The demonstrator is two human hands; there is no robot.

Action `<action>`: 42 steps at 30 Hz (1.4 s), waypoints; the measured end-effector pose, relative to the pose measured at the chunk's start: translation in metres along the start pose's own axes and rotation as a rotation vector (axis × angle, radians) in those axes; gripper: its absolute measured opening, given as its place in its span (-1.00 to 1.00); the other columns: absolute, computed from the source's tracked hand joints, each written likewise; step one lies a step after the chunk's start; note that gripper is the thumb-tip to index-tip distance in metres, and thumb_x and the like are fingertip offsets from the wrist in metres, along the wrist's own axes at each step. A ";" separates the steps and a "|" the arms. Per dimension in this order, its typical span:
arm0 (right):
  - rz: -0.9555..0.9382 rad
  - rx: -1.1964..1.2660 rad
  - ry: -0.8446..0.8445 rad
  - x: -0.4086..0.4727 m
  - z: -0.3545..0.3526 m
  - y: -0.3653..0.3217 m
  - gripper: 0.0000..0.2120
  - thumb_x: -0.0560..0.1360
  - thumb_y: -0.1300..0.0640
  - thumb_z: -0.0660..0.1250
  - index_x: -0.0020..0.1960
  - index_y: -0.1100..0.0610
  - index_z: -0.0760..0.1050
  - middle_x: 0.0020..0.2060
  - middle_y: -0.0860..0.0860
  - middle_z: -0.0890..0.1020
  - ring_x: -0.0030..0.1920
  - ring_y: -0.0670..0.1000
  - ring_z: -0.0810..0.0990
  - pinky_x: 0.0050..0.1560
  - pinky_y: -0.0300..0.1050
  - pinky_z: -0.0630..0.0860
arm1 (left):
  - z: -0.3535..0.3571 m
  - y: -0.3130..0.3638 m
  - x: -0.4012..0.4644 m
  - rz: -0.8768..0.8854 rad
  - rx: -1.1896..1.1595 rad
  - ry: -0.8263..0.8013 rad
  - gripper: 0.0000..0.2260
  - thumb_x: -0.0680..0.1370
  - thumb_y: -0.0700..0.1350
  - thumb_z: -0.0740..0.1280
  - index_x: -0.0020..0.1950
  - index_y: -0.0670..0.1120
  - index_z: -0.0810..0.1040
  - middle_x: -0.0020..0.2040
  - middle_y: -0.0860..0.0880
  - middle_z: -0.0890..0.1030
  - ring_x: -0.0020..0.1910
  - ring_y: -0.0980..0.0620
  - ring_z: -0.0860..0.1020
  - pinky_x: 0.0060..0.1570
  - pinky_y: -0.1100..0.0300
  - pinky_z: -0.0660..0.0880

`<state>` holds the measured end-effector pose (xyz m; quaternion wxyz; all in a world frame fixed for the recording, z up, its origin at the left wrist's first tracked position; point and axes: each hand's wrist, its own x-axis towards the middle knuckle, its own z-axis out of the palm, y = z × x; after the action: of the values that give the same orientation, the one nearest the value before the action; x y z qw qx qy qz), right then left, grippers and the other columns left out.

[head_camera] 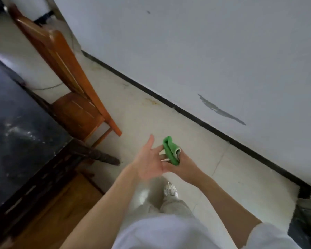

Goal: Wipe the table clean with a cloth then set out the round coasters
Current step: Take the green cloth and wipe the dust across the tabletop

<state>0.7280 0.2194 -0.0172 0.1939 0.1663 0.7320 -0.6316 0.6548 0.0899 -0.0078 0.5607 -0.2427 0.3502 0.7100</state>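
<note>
A folded green cloth (171, 151) sits in the grip of my right hand (184, 168), held above the pale floor in the middle of the head view. My left hand (149, 160) is open with its fingers spread, palm turned toward the cloth and fingertips touching it. The dark marble-topped table (16, 123) fills the left side, well left of both hands. No coasters are in view.
A wooden chair (70, 83) stands beyond the table's corner, and another wooden seat (61, 212) lies under the table's near edge. A white wall (205, 51) with a black skirting runs diagonally on the right. My shoe (171, 190) is on the tiled floor below my hands.
</note>
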 end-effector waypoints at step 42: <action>-0.838 -1.151 -0.411 0.538 0.494 -0.343 -0.54 0.50 0.18 0.29 0.36 0.25 0.29 0.11 0.18 0.51 0.10 0.17 0.50 0.09 -0.05 0.44 | -0.449 0.390 -0.213 0.301 0.571 1.556 -0.60 0.57 -0.04 0.20 0.41 -0.07 0.34 0.38 -0.12 0.33 0.35 -0.14 0.29 0.31 -0.08 0.32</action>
<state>0.1290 -0.3205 -0.0502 0.1262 -0.3768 0.8983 -0.1874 0.3103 -0.4382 -0.0489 0.0986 -0.4624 0.8314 0.2919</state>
